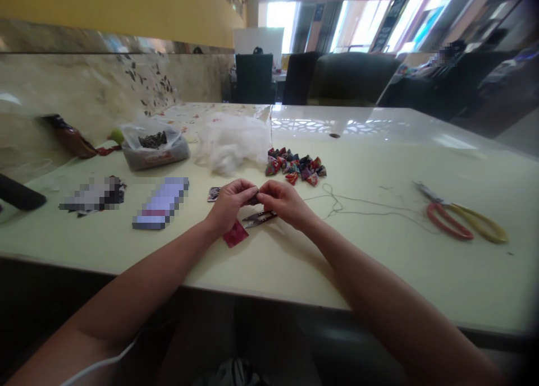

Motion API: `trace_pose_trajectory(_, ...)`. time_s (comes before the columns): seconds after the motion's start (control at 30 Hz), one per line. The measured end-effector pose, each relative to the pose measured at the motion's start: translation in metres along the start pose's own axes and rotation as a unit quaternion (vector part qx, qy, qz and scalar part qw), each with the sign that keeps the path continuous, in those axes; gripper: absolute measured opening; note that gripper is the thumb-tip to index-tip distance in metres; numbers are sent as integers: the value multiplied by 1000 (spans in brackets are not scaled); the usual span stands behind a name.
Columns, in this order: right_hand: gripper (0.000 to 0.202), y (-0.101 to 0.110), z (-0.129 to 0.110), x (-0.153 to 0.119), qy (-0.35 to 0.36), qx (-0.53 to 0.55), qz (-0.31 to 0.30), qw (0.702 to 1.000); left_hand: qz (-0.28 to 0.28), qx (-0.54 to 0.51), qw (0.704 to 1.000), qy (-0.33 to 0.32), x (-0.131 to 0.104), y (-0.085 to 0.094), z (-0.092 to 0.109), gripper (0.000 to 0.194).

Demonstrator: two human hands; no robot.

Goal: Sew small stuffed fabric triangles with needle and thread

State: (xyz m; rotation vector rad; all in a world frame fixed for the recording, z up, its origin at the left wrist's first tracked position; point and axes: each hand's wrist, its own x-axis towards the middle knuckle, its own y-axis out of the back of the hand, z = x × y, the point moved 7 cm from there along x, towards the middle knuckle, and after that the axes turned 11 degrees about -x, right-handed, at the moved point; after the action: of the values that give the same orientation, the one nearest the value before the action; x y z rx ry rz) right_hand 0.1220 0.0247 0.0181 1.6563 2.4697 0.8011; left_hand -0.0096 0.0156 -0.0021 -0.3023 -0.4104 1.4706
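Observation:
My left hand and my right hand meet fingertip to fingertip above the table. Pinched between them is a small dark cloth piece, mostly covered by the fingers. A needle cannot be made out. Just under my right hand lie thread snips, blades to the left. A red cloth square rests below my left hand, and a black-and-white patterned cloth shows behind it. From beside my right hand a long thin thread loops over the tabletop to the right.
Stuffed cloth pieces sit in a pile beyond my hands, beside a bag of white stuffing. Further left are a bag of dark dried bits, a phone and cloth scraps. Large scissors lie right. Chairs stand behind.

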Motion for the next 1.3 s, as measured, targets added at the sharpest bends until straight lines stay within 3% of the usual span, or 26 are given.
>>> trace_pose_trajectory(0.13, 13, -2, 1, 0, -3, 19, -10, 1000, 11, -20, 1000, 6, 0, 3, -1, 26)
trace_pose_trajectory(0.33, 13, 2, 7, 2, 0, -9, 26, 1000, -16, -36, 998, 53, 1, 0, -8, 33)
trace_pose_trajectory(0.43, 15, 3, 6, 3, 11, -51, 17, 999, 19, -25, 999, 40, 2, 5, -4, 28)
trace_pose_trajectory(0.5, 13, 5, 3, 4, 27, -134, 1, 991, 57, -29, 998, 25, 4, 12, 1, 26)
trace_pose_trajectory(0.6, 6, 4, 1, 3, 50, -297, -58, 952, 92, -54, 994, 10, 8, 21, 8, 24)
trace_pose_trajectory(0.73, 23, -9, -1, -5, 87, -427, -164, 885, 114, -81, 990, 3, 11, 27, 12, 17)
trace_pose_trajectory(0.83, 14, -18, -7, -8, 109, -491, -180, 845, 118, -93, 989, 1, 12, 29, 12, 13)
trace_pose_trajectory(1.0, 16, -27, -12, -11, 120, -541, -171, 814, 129, -107, 986, -17, 17, 35, 14, 9)
trace_pose_trajectory(1.07, 17, -29, -13, -12, 121, -542, -165, 815, 135, -109, 985, -18, 18, 36, 14, 8)
trace_pose_trajectory(1.13, 16, -27, -13, -11, 107, -520, -147, 834, 135, -110, 985, -18, 18, 36, 14, 8)
trace_pose_trajectory(1.3, 13, -8, -13, -3, 52, -343, -8, 938, 64, -79, 995, 10, 12, 19, 5, 18)
